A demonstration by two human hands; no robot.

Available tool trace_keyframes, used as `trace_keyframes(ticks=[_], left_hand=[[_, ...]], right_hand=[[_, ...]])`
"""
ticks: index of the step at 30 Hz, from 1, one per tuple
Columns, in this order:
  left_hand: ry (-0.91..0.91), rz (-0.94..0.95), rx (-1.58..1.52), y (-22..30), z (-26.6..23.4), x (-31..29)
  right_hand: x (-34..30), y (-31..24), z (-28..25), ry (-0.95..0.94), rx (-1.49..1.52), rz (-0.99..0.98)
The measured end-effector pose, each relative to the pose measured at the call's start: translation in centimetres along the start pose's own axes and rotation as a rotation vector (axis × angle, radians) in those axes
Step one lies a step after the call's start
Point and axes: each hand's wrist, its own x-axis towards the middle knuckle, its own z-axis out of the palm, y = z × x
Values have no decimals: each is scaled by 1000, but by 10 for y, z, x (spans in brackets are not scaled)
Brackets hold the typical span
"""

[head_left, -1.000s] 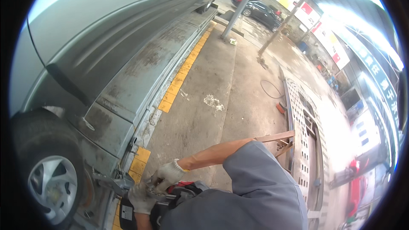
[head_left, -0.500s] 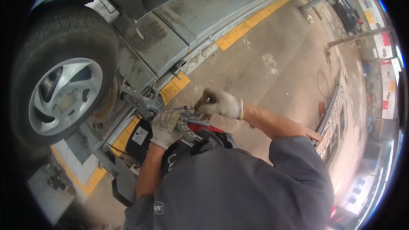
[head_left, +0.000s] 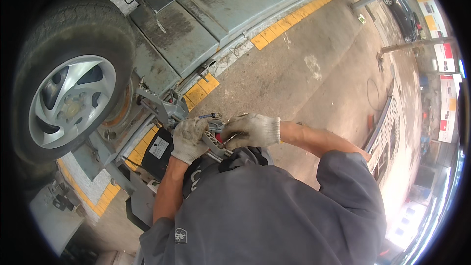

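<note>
My left hand (head_left: 190, 139), in a whitish work glove, is closed beside the grey metal arm of a wheel clamp (head_left: 213, 143). From its fingers a short dark-blue cord (head_left: 208, 116) with a metal hook end sticks out to the right. My right hand (head_left: 251, 130), gloved too, has its fingers curled in close to the clamp arm, where a red part (head_left: 219, 138) shows. Whatever those fingers hold is hidden. Farther left, the clamp's grey end bracket (head_left: 174, 108) faces a car wheel (head_left: 73, 102) with a silver rim.
The wheel stands by a grey lift platform (head_left: 196, 44) edged with yellow blocks (head_left: 274, 32). Below my left hand is a black box with a white label (head_left: 158, 148). A perforated metal ramp (head_left: 385, 142) lies on the right, and a dark car (head_left: 400, 17) is parked far off.
My right hand has come down and left from the cord's hook end to the clamp arm. The hook end now sticks out free, slightly higher. My left hand has shifted slightly.
</note>
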Motion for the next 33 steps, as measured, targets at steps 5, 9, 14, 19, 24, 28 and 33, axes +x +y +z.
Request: trace_keyframes(ticks=[5, 9, 14, 19, 24, 28, 33], left_hand=[[-46, -35, -11, 0, -1, 1], [-2, 4, -9, 0, 1, 0], [-22, -28, 21, 1, 3, -2], [20, 27, 121, -2, 3, -1], [-4, 5, 162, 0, 5, -6], [23, 1, 170, -1, 8, -7], [-52, -39, 145, -1, 9, -5]], right_hand=[[9, -8, -10, -6, -80, -154], [14, -14, -15, -103, -254, -72], [20, -13, -15, -171, -439, -90], [31, -9, -21, -303, -385, -12], [32, 0, -18, -243, -437, -224], [33, 9, -13, -188, -588, -453], [34, 6, -13, -80, -594, -542]])
